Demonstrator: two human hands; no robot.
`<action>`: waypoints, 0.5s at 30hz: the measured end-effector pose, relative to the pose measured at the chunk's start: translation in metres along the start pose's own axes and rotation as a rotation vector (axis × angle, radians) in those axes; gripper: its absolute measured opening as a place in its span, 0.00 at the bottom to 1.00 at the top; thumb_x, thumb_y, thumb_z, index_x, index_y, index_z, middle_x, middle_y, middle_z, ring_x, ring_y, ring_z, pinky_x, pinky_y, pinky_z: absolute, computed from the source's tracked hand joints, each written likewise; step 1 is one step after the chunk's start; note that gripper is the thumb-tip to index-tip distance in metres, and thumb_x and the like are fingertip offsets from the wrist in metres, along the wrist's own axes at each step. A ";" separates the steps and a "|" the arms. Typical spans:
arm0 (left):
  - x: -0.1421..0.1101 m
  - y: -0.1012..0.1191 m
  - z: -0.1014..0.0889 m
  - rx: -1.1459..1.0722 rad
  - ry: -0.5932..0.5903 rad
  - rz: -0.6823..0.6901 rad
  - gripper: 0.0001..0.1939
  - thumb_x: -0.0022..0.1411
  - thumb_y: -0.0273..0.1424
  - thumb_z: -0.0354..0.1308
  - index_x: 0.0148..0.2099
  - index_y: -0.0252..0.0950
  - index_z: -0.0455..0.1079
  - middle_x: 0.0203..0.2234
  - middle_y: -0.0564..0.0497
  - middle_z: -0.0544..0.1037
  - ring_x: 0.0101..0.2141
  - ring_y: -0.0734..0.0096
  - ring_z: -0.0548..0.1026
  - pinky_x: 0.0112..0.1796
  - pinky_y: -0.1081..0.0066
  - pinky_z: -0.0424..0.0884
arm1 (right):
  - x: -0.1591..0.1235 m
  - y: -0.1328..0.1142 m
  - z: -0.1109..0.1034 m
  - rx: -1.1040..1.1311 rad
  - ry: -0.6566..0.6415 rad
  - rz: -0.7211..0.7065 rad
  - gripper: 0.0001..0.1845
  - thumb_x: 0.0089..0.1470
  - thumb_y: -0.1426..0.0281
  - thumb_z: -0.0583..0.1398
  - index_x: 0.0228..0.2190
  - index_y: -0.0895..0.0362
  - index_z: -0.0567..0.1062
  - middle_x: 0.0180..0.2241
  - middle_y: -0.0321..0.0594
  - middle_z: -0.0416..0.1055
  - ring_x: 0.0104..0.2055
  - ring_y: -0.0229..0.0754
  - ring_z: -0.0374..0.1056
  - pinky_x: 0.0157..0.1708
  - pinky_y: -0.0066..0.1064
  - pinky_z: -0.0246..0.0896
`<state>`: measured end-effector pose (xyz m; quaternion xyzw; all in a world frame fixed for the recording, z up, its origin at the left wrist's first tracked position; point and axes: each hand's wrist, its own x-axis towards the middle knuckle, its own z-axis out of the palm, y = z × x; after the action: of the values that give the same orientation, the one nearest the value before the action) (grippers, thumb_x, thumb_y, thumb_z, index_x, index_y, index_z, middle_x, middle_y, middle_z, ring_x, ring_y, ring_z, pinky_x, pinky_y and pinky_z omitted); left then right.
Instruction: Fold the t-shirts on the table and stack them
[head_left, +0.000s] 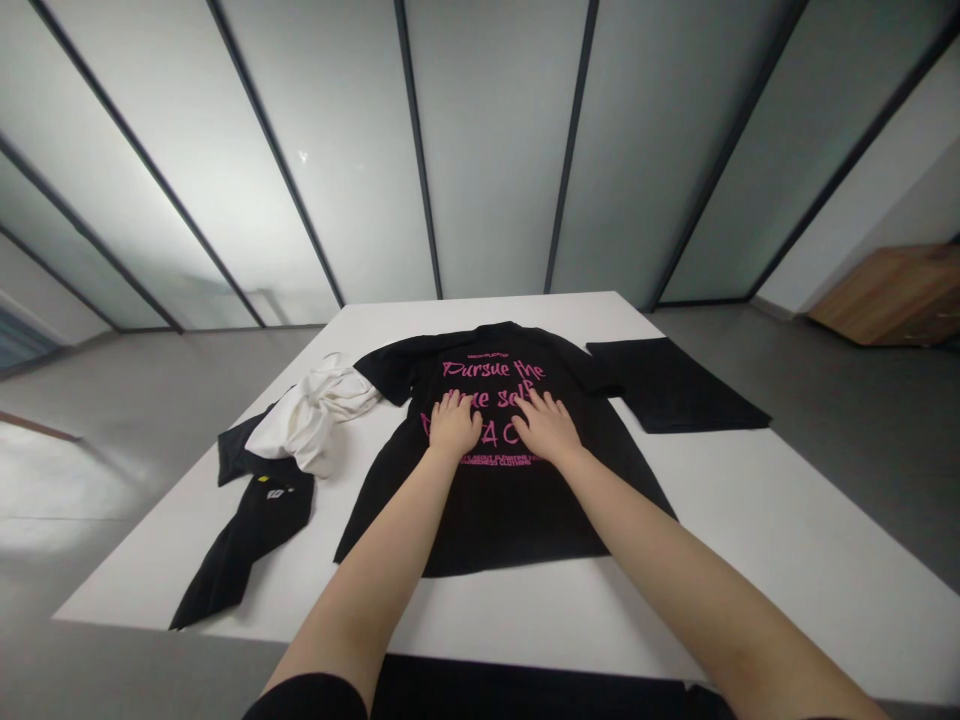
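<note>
At the left of a white table [757, 540], a crumpled white cloth [304, 425] lies across a twisted black garment [255, 520], and the bundle sits just beside the sleeve of a black T-shirt [480, 525] spread flat in the middle of the table, its pink lettering [491, 370] facing up. If that sleeve were pulled leftward, it could snag the white cloth and drag the bundle onto the shirt. The left hand [454, 423] presses on the print with its fingers open and spread, gripping nothing, and the right hand [547, 427], close beside it but apart, lies the same way. Pressure sliding unevenly under either palm could ruck the cloth or skew the shirt on the smooth top. Further right, a flat black piece of cloth [671, 385] lies near the shirt's other sleeve and reaches the table's right edge, so a careless brush from that sleeve could push it over, down to the grey floor [847, 480]
</note>
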<state>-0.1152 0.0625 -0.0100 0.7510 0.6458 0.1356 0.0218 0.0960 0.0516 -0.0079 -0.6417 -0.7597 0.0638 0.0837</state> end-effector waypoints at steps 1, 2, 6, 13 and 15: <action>-0.002 0.000 0.000 -0.001 0.001 0.003 0.28 0.76 0.38 0.47 0.72 0.35 0.67 0.72 0.37 0.65 0.73 0.46 0.59 0.71 0.48 0.55 | -0.002 0.000 0.000 -0.004 0.002 0.003 0.34 0.74 0.55 0.48 0.73 0.52 0.63 0.77 0.49 0.50 0.78 0.65 0.46 0.74 0.56 0.40; -0.005 0.001 0.000 -0.002 0.000 0.007 0.28 0.76 0.38 0.48 0.71 0.34 0.67 0.72 0.36 0.66 0.73 0.46 0.59 0.71 0.48 0.55 | -0.004 -0.001 0.000 -0.005 0.003 0.006 0.34 0.74 0.54 0.48 0.73 0.52 0.63 0.77 0.48 0.51 0.78 0.64 0.46 0.74 0.56 0.40; -0.017 0.004 0.001 0.005 0.000 0.016 0.28 0.76 0.38 0.49 0.72 0.33 0.67 0.72 0.36 0.65 0.73 0.46 0.59 0.71 0.47 0.56 | -0.017 -0.004 0.001 -0.003 -0.002 0.028 0.33 0.74 0.55 0.48 0.73 0.51 0.63 0.77 0.46 0.51 0.78 0.63 0.46 0.74 0.55 0.40; -0.032 0.003 0.009 -0.012 0.041 0.028 0.28 0.75 0.40 0.51 0.71 0.37 0.67 0.72 0.39 0.67 0.72 0.46 0.61 0.70 0.47 0.58 | -0.030 0.003 0.002 0.011 0.006 0.080 0.33 0.73 0.54 0.50 0.73 0.49 0.64 0.77 0.46 0.51 0.78 0.63 0.46 0.74 0.56 0.40; -0.029 -0.006 0.006 -0.011 0.066 -0.012 0.28 0.75 0.41 0.50 0.71 0.36 0.68 0.71 0.37 0.68 0.71 0.44 0.63 0.68 0.47 0.60 | -0.028 0.016 0.000 0.021 0.018 0.135 0.33 0.73 0.53 0.51 0.73 0.49 0.64 0.77 0.47 0.51 0.78 0.64 0.46 0.74 0.57 0.40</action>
<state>-0.1237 0.0357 -0.0219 0.7421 0.6499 0.1640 0.0056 0.1158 0.0266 -0.0127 -0.6910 -0.7133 0.0715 0.0927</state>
